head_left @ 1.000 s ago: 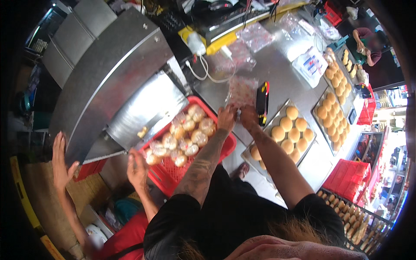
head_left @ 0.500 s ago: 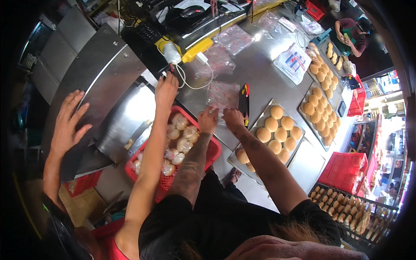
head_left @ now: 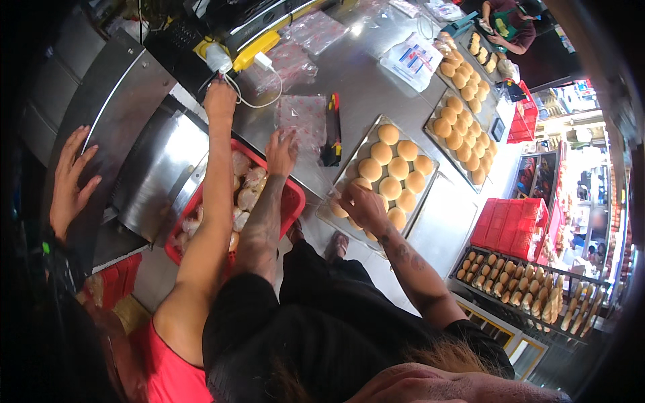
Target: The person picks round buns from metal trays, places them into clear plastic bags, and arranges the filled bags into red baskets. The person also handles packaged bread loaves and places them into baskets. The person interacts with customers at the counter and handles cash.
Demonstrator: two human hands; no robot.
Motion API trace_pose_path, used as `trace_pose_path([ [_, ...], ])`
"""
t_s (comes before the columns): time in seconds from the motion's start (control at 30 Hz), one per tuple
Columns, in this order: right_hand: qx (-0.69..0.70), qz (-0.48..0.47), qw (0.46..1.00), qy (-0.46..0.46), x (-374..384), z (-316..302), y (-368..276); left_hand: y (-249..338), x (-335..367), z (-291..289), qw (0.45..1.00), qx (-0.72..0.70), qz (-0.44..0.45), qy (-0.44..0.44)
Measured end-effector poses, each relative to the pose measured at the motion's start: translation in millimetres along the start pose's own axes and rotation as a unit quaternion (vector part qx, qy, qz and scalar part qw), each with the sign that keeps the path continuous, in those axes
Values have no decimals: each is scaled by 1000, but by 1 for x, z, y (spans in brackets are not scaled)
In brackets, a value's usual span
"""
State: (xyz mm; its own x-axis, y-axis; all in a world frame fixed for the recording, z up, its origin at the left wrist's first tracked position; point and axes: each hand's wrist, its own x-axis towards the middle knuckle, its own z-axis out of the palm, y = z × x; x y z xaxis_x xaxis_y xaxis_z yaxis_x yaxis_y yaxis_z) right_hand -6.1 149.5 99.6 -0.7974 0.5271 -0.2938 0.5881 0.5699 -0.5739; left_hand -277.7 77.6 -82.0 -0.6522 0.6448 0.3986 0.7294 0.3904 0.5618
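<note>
My left hand [head_left: 281, 154] rests at the near edge of a stack of clear bags with red print [head_left: 301, 117], fingers outstretched on the plastic. My right hand [head_left: 365, 207] is closed at the near-left part of a metal tray [head_left: 349, 166] of round buns [head_left: 398, 168]. A thin clear plastic bag [head_left: 325, 176] trails from its fingers, partly hidden by them. Beside the stack lies a yellow-and-red handled cutter [head_left: 332, 124]. Below my left forearm a red basket [head_left: 293, 201] holds several bagged buns [head_left: 246, 199].
At left a co-worker's arm [head_left: 218, 168] reaches across the basket to a white plug and cable [head_left: 218, 60]. Their other hand [head_left: 70, 174] touches a metal panel. More bun trays [head_left: 463, 158] and red crates [head_left: 510, 228] stand at right. Another person [head_left: 510, 30] works at the far right.
My right hand has moved from the bag stack to the right, over the bun tray, while my left hand stays at the stack. The view has shifted right.
</note>
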Motion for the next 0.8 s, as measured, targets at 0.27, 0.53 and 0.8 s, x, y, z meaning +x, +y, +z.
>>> trace_pose_path([
  [0.27, 454, 51, 877, 149, -81, -8, 142, 104, -131, -115, 895, -358, -190, -186],
  [0.53, 412, 50, 909, 22, -114, -29, 201, 156, -207, -140, 858, -383, -294, -175],
  [0.8, 661, 139, 737, -21, -166, 10, 207, 281, -234, -129, 991, 51, -41, 115],
])
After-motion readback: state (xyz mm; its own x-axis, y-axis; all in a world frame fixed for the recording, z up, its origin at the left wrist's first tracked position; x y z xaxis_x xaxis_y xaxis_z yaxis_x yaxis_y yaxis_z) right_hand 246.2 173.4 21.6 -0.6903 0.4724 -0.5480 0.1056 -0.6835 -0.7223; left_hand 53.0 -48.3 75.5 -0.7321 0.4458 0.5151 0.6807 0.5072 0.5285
